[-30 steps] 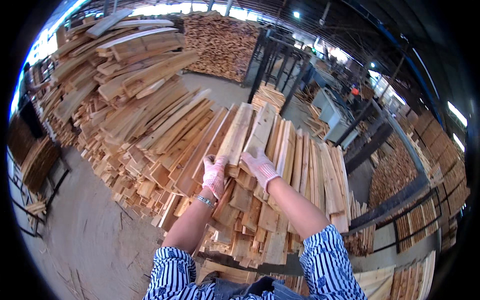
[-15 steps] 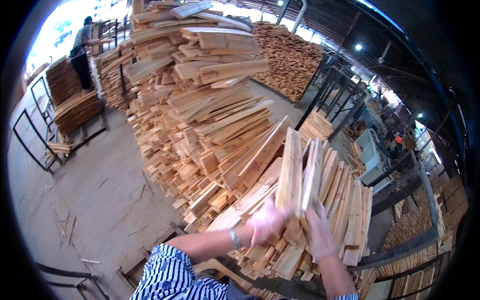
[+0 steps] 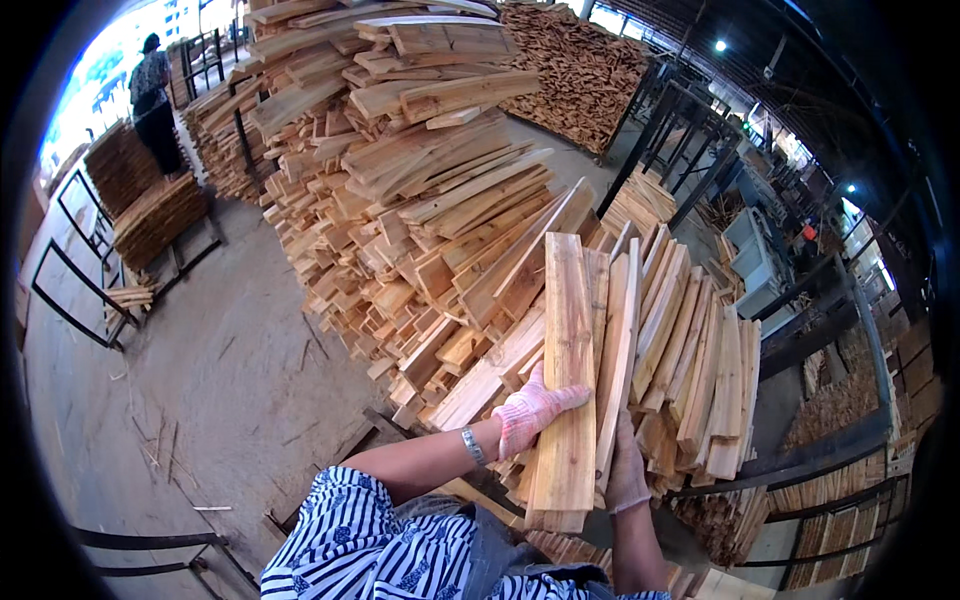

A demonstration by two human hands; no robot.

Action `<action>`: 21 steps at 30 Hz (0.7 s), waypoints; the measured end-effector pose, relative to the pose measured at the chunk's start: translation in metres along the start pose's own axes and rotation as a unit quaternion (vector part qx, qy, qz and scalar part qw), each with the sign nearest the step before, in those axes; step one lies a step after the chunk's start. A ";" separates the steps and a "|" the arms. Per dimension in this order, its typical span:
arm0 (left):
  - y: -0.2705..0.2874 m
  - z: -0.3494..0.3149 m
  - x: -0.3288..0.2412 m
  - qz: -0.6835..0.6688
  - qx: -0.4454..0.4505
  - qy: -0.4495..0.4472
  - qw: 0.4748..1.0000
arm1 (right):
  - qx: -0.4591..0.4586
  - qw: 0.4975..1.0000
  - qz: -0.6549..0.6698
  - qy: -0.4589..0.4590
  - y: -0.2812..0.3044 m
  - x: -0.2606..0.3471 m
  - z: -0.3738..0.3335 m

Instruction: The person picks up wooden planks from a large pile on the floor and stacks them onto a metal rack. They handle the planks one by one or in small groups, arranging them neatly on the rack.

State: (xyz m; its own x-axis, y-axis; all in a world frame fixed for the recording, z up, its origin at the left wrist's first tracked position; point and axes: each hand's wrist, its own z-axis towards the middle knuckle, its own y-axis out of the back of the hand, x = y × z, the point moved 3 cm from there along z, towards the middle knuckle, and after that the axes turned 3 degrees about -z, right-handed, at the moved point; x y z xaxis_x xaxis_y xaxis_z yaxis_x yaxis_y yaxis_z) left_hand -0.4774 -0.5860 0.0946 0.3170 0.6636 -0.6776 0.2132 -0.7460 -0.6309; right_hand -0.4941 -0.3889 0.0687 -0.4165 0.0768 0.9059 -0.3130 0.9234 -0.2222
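Observation:
Between my hands stand a few wooden boards [image 3: 567, 340], nearly upright, their lower ends toward my body. My left hand [image 3: 532, 415], in a pale pinkish glove, grips the front board's left edge, its thumb lying across the face. My gloved right hand [image 3: 627, 468] is closed on the right side of the same boards; its fingers are partly hidden behind them. Just beyond and to the right lies a row of loose boards [image 3: 690, 360] leaning side by side. A tall, uneven pile of boards [image 3: 400, 220] rises ahead and to the left.
A person [image 3: 153, 105] stands at the far left by stacked wood [image 3: 160, 220] on a metal frame. Black metal racks [image 3: 85, 285] stand on the concrete floor [image 3: 230, 370]. Another big wood stack [image 3: 575, 75] is at the back. A dark metal bar [image 3: 800, 455] runs along the right.
The boards in my hands have come closer to my body and lower, with the front board's broad face now toward me. My left thumb now shows across it. The view has shifted slightly.

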 end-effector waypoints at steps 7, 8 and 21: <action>-0.014 -0.030 0.033 0.070 0.148 -0.059 0.985 | -0.057 0.893 -0.372 0.247 0.008 0.026 -0.083; -0.017 -0.038 0.026 0.091 0.178 -0.037 0.979 | -0.119 0.877 -0.412 0.216 0.006 0.031 -0.104; -0.124 -0.012 0.091 0.340 0.494 -0.071 0.798 | -0.427 0.822 -0.126 0.355 0.029 -0.016 -0.238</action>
State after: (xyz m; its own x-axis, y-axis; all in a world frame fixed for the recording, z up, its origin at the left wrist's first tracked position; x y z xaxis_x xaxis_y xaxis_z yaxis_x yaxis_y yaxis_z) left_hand -0.4641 -0.4338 0.1151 -0.0724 0.1767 -0.9816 -0.8170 -0.5750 -0.0433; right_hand -0.2931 -0.2744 0.1332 0.2687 -0.2378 0.9334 0.5266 0.8477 0.0644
